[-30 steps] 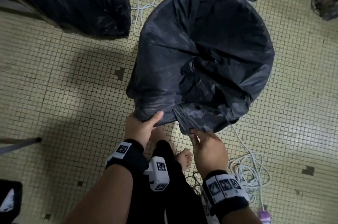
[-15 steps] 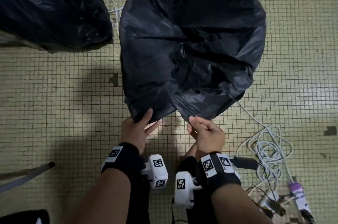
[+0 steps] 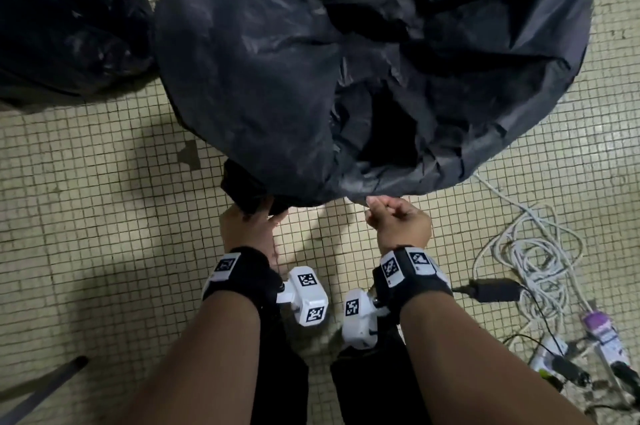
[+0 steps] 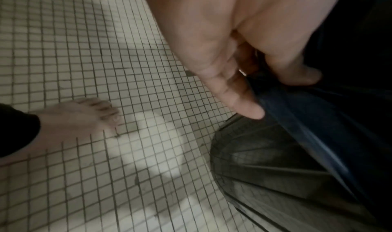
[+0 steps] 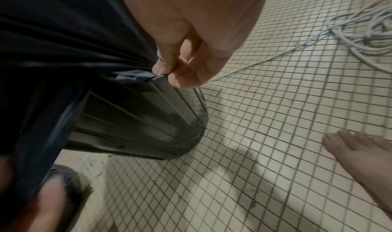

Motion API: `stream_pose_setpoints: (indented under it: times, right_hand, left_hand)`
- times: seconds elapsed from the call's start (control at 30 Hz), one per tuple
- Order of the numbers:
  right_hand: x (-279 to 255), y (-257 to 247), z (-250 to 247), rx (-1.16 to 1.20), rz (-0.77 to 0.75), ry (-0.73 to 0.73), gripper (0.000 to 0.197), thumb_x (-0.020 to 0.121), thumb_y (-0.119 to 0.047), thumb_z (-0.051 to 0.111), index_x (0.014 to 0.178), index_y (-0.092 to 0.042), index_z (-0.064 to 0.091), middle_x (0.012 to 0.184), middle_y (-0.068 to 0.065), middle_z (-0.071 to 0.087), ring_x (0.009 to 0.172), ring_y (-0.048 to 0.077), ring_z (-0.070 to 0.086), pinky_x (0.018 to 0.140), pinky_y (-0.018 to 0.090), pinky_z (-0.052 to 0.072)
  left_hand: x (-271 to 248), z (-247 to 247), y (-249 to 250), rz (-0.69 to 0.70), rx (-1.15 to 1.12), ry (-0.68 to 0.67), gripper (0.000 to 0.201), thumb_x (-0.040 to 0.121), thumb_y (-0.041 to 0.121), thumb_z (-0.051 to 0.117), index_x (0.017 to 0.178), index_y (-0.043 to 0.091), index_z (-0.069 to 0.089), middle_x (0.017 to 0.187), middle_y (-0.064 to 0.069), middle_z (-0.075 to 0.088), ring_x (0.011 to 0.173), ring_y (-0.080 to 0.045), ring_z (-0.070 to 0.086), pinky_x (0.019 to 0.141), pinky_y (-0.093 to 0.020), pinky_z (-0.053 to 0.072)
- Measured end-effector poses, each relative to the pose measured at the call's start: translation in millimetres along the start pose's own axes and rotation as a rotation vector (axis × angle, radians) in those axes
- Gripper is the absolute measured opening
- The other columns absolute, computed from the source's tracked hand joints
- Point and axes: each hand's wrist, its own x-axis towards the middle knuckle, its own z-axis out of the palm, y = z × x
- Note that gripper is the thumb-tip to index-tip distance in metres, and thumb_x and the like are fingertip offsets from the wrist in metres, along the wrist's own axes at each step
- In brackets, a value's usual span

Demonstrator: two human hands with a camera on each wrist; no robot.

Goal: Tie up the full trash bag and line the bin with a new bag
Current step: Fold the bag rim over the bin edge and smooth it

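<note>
Where the small square tiles of the floor (image 3: 104,216) spread out pale and yellowish with dark grout, a round mesh bin (image 5: 148,121) stands upright, its mouth draped in a black bag (image 3: 346,60) whose edge hangs down over the outside wall. The left hand (image 3: 247,230) grips a bunched fold of that edge on the near side, thumb on one face and fingers (image 4: 239,98) curled on the other. The right hand (image 3: 398,220) pinches the bag's hem just beside it, thumb and first finger pressed together on a thin strip of plastic, as the right wrist view shows (image 5: 184,54).

A second black bag (image 3: 65,19), bulging, sits on the floor left of the bin, touching or nearly touching it. Several tiles are missing or dark, one patch (image 3: 188,156) near the bin's left foot. Loose white cables (image 3: 533,251) lie coiled on the floor to the right, with a black adapter (image 3: 491,289) and a few plugs (image 3: 602,334) near them. Bare feet (image 4: 84,116) stand on the tiles close to the bin. A dark rod (image 3: 38,386) crosses the lower left corner. Light falls unevenly, leaving soft shadows around the bin.
</note>
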Motion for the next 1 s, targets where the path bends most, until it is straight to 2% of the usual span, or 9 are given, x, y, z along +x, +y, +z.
stream_pose_setpoints:
  times: [0.07, 0.17, 0.27, 0.4, 0.5, 0.67, 0.73, 0.83, 1.0]
  right_hand:
    - [0.4, 2.6, -1.5, 0.019, 0.045, 0.003, 0.015, 0.076, -0.011, 0.083, 0.066, -0.019, 0.075, 0.063, 0.001, 0.071, 0.059, 0.015, 0.066, 0.066, 0.032, 0.061]
    - [-7.5, 8.3, -10.7, 0.073, 0.046, -0.037, 0.011, 0.078, -0.007, 0.081, 0.071, -0.015, 0.077, 0.061, 0.003, 0.065, 0.056, 0.015, 0.062, 0.062, 0.026, 0.057]
    - [-23.4, 11.4, -27.8, 0.030, 0.019, -0.094, 0.006, 0.080, -0.011, 0.080, 0.076, -0.015, 0.077, 0.066, 0.004, 0.070, 0.060, 0.015, 0.066, 0.063, 0.028, 0.059]
    - [-45.8, 2.3, -56.5, -0.099, -0.068, -0.096, 0.004, 0.081, -0.020, 0.079, 0.079, -0.023, 0.076, 0.095, 0.002, 0.074, 0.090, 0.020, 0.070, 0.075, 0.032, 0.059]
    - [-54.1, -28.1, -75.8, -0.145, -0.180, -0.009, 0.007, 0.083, -0.031, 0.072, 0.086, -0.028, 0.066, 0.099, -0.003, 0.068, 0.095, 0.018, 0.064, 0.088, 0.045, 0.055]
    - [-26.7, -109.5, -76.9, 0.077, -0.271, 0.079, 0.046, 0.078, -0.066, 0.066, 0.112, -0.038, 0.054, 0.097, -0.010, 0.062, 0.075, 0.007, 0.064, 0.077, 0.043, 0.060]
    - [-12.7, -129.4, -69.9, 0.027, -0.269, 0.064, 0.052, 0.074, -0.066, 0.068, 0.115, -0.035, 0.056, 0.101, -0.003, 0.066, 0.081, 0.010, 0.068, 0.080, 0.046, 0.060]
    - [-6.2, -139.1, -65.8, 0.057, -0.214, 0.017, 0.055, 0.068, -0.057, 0.074, 0.109, -0.022, 0.065, 0.104, 0.015, 0.068, 0.081, 0.020, 0.067, 0.078, 0.053, 0.060]
    - [-20.8, -129.0, -67.2, -0.023, -0.157, -0.037, 0.047, 0.061, -0.063, 0.081, 0.093, -0.030, 0.069, 0.104, -0.001, 0.070, 0.087, 0.012, 0.070, 0.078, 0.053, 0.059]
  left_hand:
    - [3.3, -9.5, -4.5, 0.002, 0.040, -0.004, 0.031, 0.085, -0.024, 0.057, 0.084, 0.006, 0.059, 0.084, -0.011, 0.072, 0.075, -0.013, 0.074, 0.065, -0.026, 0.059]
    - [-2.2, -17.7, -9.3, -0.041, -0.060, 0.064, 0.002, 0.093, -0.002, 0.064, 0.091, -0.004, 0.066, 0.078, -0.007, 0.076, 0.085, -0.025, 0.076, 0.067, -0.032, 0.059]
    - [-16.9, -22.1, -14.0, -0.070, -0.056, 0.080, 0.004, 0.091, -0.001, 0.068, 0.094, -0.001, 0.066, 0.078, 0.002, 0.075, 0.090, -0.028, 0.071, 0.073, -0.034, 0.061]
    - [-51.9, -22.3, -17.0, -0.127, -0.060, 0.226, 0.046, 0.085, 0.027, 0.080, 0.121, 0.008, 0.059, 0.094, -0.005, 0.073, 0.090, -0.022, 0.070, 0.078, -0.038, 0.061]
    - [-83.0, -15.3, -3.0, -0.247, -0.156, 0.412, 0.060, 0.082, 0.041, 0.076, 0.125, 0.004, 0.056, 0.075, -0.009, 0.061, 0.061, -0.017, 0.061, 0.057, -0.031, 0.055]
    - [-138.0, 49.8, 38.2, -0.057, -0.197, 0.075, 0.055, 0.070, 0.061, 0.078, 0.106, 0.024, 0.059, 0.077, 0.005, 0.072, 0.070, -0.008, 0.073, 0.066, -0.031, 0.061]
    - [-141.7, 79.2, 55.1, -0.065, -0.265, 0.012, 0.065, 0.070, 0.058, 0.083, 0.116, 0.023, 0.052, 0.092, 0.004, 0.073, 0.086, -0.008, 0.074, 0.072, -0.031, 0.062]
    - [-130.7, 97.8, 77.1, -0.031, -0.233, 0.043, 0.039, 0.082, 0.038, 0.081, 0.104, 0.027, 0.050, 0.108, -0.006, 0.069, 0.088, -0.012, 0.075, 0.073, -0.028, 0.062]
    - [-111.7, 68.1, 93.7, 0.084, -0.181, 0.044, 0.041, 0.086, 0.026, 0.079, 0.119, 0.016, 0.057, 0.112, -0.007, 0.071, 0.087, -0.015, 0.076, 0.077, -0.030, 0.062]
